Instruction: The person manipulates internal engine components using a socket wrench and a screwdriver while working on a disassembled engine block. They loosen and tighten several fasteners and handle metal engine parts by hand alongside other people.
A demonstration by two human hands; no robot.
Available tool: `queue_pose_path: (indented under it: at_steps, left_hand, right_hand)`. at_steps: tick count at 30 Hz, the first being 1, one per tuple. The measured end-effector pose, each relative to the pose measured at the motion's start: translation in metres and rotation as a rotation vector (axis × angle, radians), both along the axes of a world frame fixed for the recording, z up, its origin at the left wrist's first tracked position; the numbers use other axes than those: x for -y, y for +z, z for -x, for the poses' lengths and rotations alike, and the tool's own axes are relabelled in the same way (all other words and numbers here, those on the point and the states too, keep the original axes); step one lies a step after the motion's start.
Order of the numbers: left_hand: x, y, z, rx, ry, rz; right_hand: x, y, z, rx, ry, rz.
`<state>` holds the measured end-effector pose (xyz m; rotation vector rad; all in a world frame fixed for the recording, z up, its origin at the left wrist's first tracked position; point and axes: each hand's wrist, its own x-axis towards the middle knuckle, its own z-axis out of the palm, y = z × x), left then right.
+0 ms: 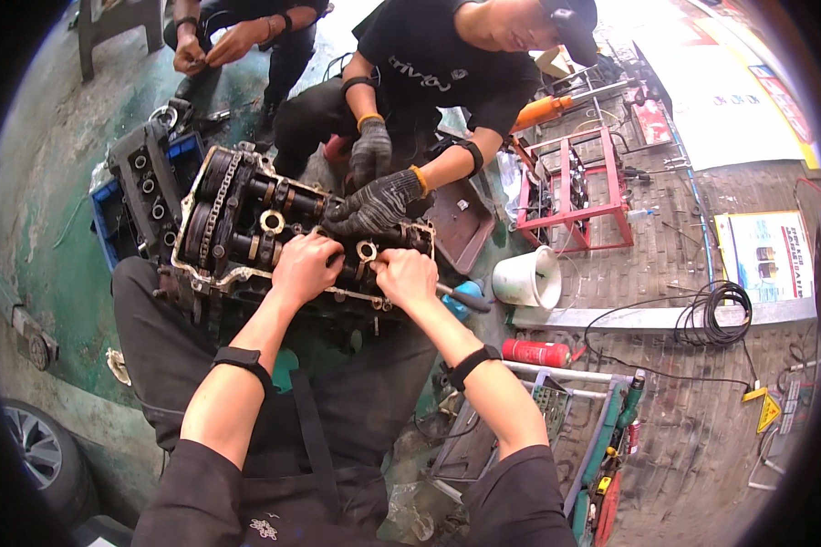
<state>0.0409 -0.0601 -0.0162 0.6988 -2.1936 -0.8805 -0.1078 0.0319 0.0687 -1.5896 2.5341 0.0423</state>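
Note:
In front of me is an open engine cylinder head (255,196), its camshafts exposed and a timing chain (212,210) at the left end. My left hand (308,266) rests on the near camshaft, fingers curled inward; what they grip is hidden. Close to a brass-coloured ring-shaped part (367,251), my right hand (407,276) is closed at the near right side, fingertips pinched on something too small to name. A co-worker's grey-gloved hand (374,205) presses on the far camshaft, with the other gloved hand (370,150) behind it. Beside my right hand lies a dark handle (465,298).
A black valve cover (144,187) leans on a blue crate (109,219) at left. To the right are a brown tray (465,237), a white bucket (527,278), a red metal frame (575,191), a fire extinguisher (536,353) and a tool cart (602,438). Another person's hands (214,53) are at far left.

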Motion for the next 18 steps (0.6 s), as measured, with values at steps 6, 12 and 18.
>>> queue_pose_path:
  at_steps: [6, 12, 18]
  left_hand:
    - [-0.001, 0.002, 0.003, -0.05, -0.003, 0.005]
    - [0.003, 0.001, 0.004, -0.005, -0.007, 0.033]
    - [0.003, -0.002, 0.004, 0.002, 0.003, 0.031]
  right_hand:
    - [0.0, 0.008, -0.005, 0.042, -0.13, -0.052]
    - [-0.002, 0.032, 0.026, 0.368, -0.164, -0.06]
    - [-0.004, 0.033, 0.037, 0.519, 0.015, -0.071]
